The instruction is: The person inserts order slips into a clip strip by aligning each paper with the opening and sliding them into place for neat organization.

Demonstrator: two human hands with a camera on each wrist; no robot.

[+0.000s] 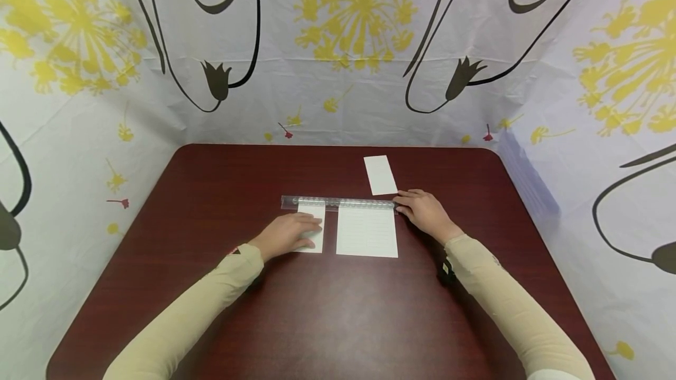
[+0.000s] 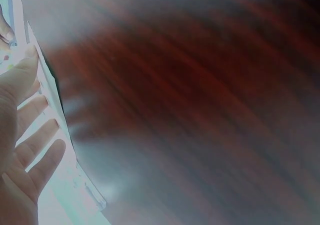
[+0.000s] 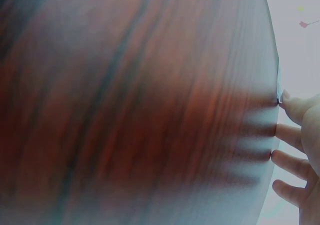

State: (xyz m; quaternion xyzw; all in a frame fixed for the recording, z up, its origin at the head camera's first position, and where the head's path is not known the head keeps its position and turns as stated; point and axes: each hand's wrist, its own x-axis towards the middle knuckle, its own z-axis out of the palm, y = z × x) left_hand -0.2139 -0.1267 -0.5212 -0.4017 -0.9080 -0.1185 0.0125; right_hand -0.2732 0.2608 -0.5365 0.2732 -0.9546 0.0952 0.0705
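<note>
A clear plastic ruler point(image 1: 331, 204) lies crosswise over the far edges of a narrow paper strip point(image 1: 318, 239) and a wider paper sheet point(image 1: 367, 230) with faint lines. My left hand point(image 1: 287, 233) rests on the narrow strip, fingers extended to the right and thumb nearer me. In the left wrist view, its fingers point(image 2: 46, 167) are spread over the pale paper. At the ruler's right end, my right hand point(image 1: 422, 210) pinches it, thumb on the near side. The right wrist view has the thumb at the ruler's tip and other fingers point(image 3: 290, 165) spread near the table surface; the index finger is hidden.
A blank white paper piece point(image 1: 380, 175) lies on the dark red wooden table point(image 1: 237, 175), beyond the ruler and close to my right fingertips. Patterned white cloth point(image 1: 253, 110) hangs around the table's back and sides.
</note>
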